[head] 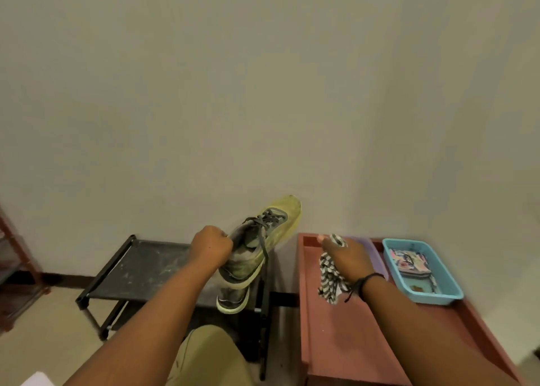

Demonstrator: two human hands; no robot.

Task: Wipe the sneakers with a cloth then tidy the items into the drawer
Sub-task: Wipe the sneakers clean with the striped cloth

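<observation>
My left hand [210, 247] grips a yellow-green sneaker [264, 238] with grey laces by its heel collar, lifted with the toe pointing up toward the wall. A second sneaker [232, 299] rests below it on the black shoe rack [140, 268], mostly hidden by the lifted one. My right hand [346, 255] holds a black-and-white striped cloth [330, 280] over the red-brown cabinet top [336, 336], to the right of the lifted sneaker and apart from it. The cloth hangs down below my palm.
A light blue plastic basket [422, 271] with a patterned pouch stands at the back right of the cabinet top. A lilac item [371, 248] lies behind my right hand. A reddish shelf frame [17, 268] stands at the far left. My knee [204, 353] is below.
</observation>
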